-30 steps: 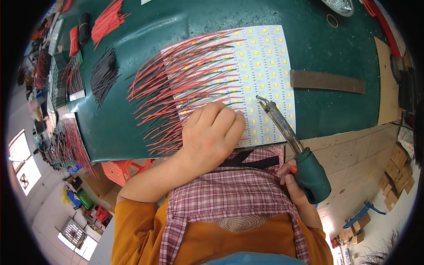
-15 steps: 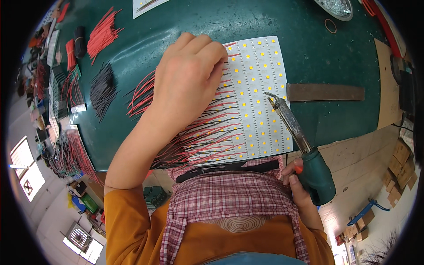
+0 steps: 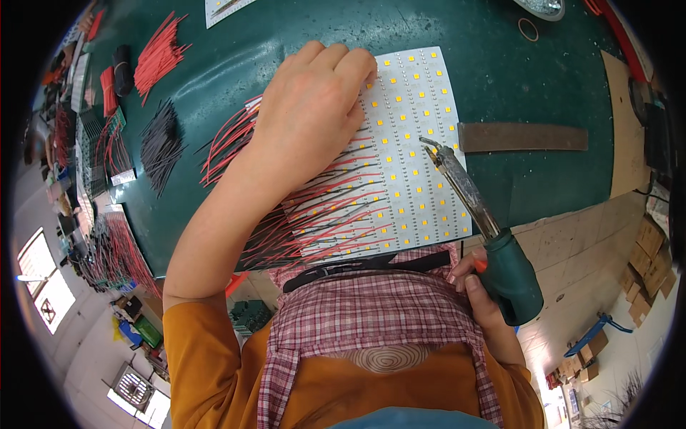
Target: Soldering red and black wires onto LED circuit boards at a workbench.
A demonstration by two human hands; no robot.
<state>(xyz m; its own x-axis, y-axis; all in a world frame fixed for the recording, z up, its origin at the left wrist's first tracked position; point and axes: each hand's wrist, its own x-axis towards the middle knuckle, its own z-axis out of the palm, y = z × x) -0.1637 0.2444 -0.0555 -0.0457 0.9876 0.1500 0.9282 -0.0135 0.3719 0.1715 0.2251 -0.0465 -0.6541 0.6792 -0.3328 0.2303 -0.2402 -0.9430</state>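
Note:
A white LED circuit board (image 3: pixel 411 171) with rows of yellow chips lies on the green table mat. Red and black wires (image 3: pixel 336 207) run from its left part out past the near left corner and beyond my left wrist. My left hand (image 3: pixel 314 100) rests over the board's far left part with its fingers curled closed; what they pinch is hidden beneath them. My right hand (image 3: pixel 480 286), closed and low at the table's near edge, grips the green handle of a soldering iron (image 3: pixel 493 236). The iron's bent tip reaches over the board's right part; whether it touches is unclear.
A flat brown strip (image 3: pixel 525 137) extends right from the board's edge. Loose red wires (image 3: pixel 158 56) and black wires (image 3: pixel 163 146) lie in piles at left, beside wired boards (image 3: pixel 118 236). A metal dish (image 3: pixel 547 7) and a rubber band (image 3: pixel 528 29) are at far right.
Two red wires that reached past my left fingertips at the board's far edge no longer show there. The iron's tip has shifted slightly left and away from me.

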